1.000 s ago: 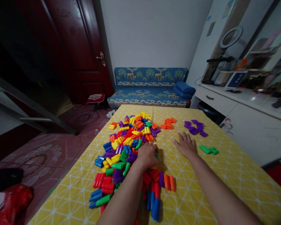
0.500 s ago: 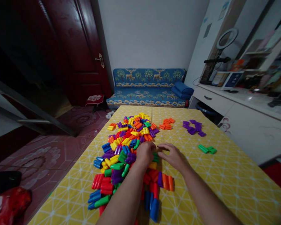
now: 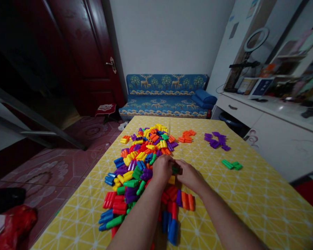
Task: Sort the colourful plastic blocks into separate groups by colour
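My left hand (image 3: 161, 170) is closed over the right side of a heap of plastic building blocks (image 3: 130, 183), its fingertips turned inward and mostly hidden. My right hand (image 3: 188, 175) meets it, thumb and fingers curled round a green block (image 3: 175, 169) that shows in the gap between the hands. What the left fingers pinch cannot be made out. Just below the hands lie a yellow block (image 3: 171, 180) and red blocks (image 3: 170, 193). The heap mixes red, blue, green, yellow, purple and orange bullet-shaped pieces.
Sorted groups lie apart on the yellow patterned tablecloth (image 3: 224, 201): orange blocks (image 3: 187, 136), purple blocks (image 3: 217, 140) and green blocks (image 3: 232, 165). A blue sofa (image 3: 164, 100) stands beyond the table. To the right is a white dresser (image 3: 284, 139); a dark red door (image 3: 78, 52) is at the left.
My right hand has moved slightly left and closed its fingers, meeting the left hand. My left hand has barely moved. The camera view has shifted a little.
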Demonstrator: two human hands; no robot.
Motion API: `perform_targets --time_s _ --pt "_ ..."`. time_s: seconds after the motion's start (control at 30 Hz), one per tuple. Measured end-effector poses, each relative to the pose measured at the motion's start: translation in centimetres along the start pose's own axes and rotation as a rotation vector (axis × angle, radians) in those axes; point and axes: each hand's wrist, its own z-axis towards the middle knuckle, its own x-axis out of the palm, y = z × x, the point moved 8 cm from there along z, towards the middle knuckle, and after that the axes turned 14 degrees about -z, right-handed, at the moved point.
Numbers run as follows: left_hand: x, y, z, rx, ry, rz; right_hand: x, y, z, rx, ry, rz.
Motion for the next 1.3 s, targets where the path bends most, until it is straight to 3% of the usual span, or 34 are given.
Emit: perform_targets --time_s 0.17,0.37,0.53,0.7,0.87,1.03,1.17,1.3 --pt "-0.1 0.0 0.1 0.080 -0.060 -0.087 -2.0 -2.9 0.3 0.135 -0.270 0.083" --pt "-0.5 0.0 0.2 0.153 -0.131 -0.176 -1.8 -8.0 -0.3 0.384 -0.478 0.656" --pt "-1.3 -0.6 -0.1 0.199 -0.198 -0.219 -3.1 -13.1 -1.9 0.575 -0.882 1.211" --pt "-3.3 -2.7 -1.0 0.295 -0.308 -0.120 -4.2 -14.9 -3.5 0.690 -1.047 1.414" --pt "-4.5 -2.5 -1.6 0.136 -0.417 0.183 -3.4 -13.4 -3.4 0.712 -0.976 1.441" --pt "-2.3 -0.7 -0.9 0.033 -0.237 0.366 -2.9 -12.4 -2.3 0.635 -0.841 1.367" --pt "-1.8 0.1 -0.4 0.030 -0.169 0.328 -2.9 -11.6 -1.7 0.575 -0.755 1.284" --pt "-2.2 -0.2 -0.2 0.108 -0.207 0.053 -2.8 -9.3 -1.0 0.486 -0.600 1.153"
